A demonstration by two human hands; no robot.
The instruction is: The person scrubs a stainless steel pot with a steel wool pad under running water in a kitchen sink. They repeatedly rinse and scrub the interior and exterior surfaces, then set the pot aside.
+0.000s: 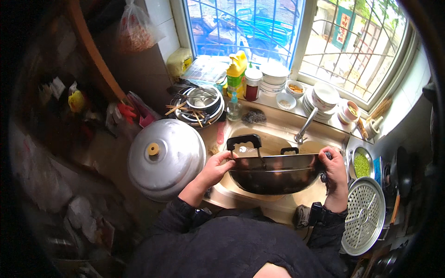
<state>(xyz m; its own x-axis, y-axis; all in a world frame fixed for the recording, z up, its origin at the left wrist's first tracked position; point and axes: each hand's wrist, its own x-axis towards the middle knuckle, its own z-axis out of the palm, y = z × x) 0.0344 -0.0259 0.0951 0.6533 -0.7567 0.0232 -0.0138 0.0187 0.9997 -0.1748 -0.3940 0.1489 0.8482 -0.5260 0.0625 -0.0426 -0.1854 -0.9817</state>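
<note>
A dark metal two-handled pot (274, 177) is held tilted over the sink, its underside towards me. My left hand (219, 166) grips its rim just beside a black loop handle (245, 140). At the opposite end, my right hand (334, 165) holds the rim with the thumb on top. Dark scouring material (323, 176) shows between the right palm and the pot's side. Behind the rim, the far black handle (289, 150) is partly visible. The pot hides part of the sink basin (271, 135).
A large aluminium lid (167, 173) stands to the left. Stacked pans with chopsticks (200, 104) are behind it. A faucet (306, 127) rises at the sink's back, near stacked bowls (325, 95). On the right are a perforated steamer tray (363, 215) and a bowl of green beans (362, 164).
</note>
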